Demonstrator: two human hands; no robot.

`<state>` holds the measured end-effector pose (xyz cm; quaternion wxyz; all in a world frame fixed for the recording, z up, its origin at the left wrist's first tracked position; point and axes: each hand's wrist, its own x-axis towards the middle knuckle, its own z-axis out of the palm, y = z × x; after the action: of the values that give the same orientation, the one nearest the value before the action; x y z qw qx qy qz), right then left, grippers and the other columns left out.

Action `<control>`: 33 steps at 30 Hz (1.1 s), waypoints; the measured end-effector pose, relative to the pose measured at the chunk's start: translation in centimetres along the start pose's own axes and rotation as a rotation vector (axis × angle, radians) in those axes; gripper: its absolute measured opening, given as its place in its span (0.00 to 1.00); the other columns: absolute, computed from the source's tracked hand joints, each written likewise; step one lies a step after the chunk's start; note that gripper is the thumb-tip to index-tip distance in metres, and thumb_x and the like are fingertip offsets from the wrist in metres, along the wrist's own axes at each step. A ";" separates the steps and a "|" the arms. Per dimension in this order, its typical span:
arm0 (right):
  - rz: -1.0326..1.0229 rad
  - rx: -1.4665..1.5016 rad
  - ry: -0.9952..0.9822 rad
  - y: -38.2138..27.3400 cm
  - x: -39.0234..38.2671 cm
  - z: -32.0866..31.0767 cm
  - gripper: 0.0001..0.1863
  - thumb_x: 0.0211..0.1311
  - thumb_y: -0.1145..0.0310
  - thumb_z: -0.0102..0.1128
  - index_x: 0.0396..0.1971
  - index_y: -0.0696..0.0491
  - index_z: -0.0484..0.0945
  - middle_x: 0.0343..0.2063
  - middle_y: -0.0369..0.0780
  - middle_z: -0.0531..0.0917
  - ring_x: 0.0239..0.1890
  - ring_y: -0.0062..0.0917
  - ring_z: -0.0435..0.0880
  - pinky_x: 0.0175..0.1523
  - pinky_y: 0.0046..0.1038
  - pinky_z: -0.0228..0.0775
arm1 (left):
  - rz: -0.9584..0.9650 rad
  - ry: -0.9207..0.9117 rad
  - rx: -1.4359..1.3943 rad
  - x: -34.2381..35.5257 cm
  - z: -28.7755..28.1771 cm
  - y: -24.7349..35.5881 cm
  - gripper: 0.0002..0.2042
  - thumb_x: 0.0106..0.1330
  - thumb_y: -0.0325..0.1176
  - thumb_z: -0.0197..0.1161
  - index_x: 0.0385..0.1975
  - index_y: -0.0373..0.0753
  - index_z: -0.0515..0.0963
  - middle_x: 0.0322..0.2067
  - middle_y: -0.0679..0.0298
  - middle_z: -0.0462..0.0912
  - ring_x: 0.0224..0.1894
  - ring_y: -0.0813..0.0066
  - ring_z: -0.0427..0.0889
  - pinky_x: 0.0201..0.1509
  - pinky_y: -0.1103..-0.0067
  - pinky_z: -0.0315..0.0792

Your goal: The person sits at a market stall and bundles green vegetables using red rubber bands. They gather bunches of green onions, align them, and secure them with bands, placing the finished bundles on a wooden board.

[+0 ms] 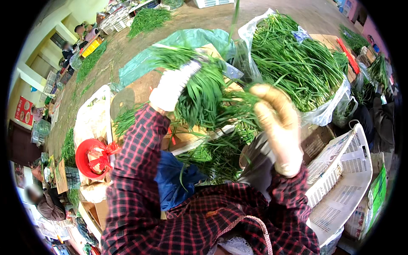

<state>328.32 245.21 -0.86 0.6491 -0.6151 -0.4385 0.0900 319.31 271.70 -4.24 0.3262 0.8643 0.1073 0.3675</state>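
Note:
My left hand, in a white knitted glove, is closed around a bunch of green chives, whose leaves hang down over the low work board. The bunch is smeared by motion. To its right, my right hand wears a tan-coated glove and is also blurred. Its fingers are bent but apart, and I make out nothing between them. Some loose leaves lie just left of its fingertips. More chive leaves lie below the board, by my knees.
A big heap of chives fills a clear plastic bag at the right. White slatted crates stand at my right side. On the left is a red bucket. A green sheet lies beyond the board. Other people sit along the left wall.

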 end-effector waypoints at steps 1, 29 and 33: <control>-0.044 -0.092 -0.060 1.8 -1.5 0.7 0.19 0.51 0.68 0.64 0.43 0.56 0.75 0.41 0.43 0.79 0.45 0.32 0.77 0.52 0.27 0.66 | -0.167 0.008 -0.146 -0.3 1.8 0.4 0.14 0.66 0.34 0.51 0.48 0.35 0.73 0.46 0.63 0.77 0.49 0.71 0.75 0.58 0.75 0.65; 0.404 -0.855 -0.584 17.7 0.8 9.4 0.45 0.38 0.48 0.68 0.52 0.62 0.62 0.48 0.55 0.72 0.50 0.44 0.73 0.55 0.36 0.66 | -0.555 0.464 -0.809 -1.2 -3.2 0.0 0.18 0.68 0.45 0.48 0.42 0.36 0.76 0.41 0.61 0.78 0.42 0.77 0.77 0.48 0.79 0.72; 0.597 -0.701 -0.664 18.5 -8.5 14.2 0.18 0.51 0.61 0.56 0.39 0.57 0.77 0.32 0.52 0.81 0.39 0.42 0.80 0.45 0.37 0.72 | -0.640 0.816 -0.924 -1.4 -5.4 -2.6 0.19 0.62 0.50 0.57 0.39 0.38 0.73 0.33 0.63 0.75 0.37 0.71 0.72 0.44 0.75 0.70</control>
<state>321.38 254.02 -22.97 0.1797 -0.8297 -0.4300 0.3073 314.65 275.70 -3.95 0.6866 0.3557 0.3033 0.5568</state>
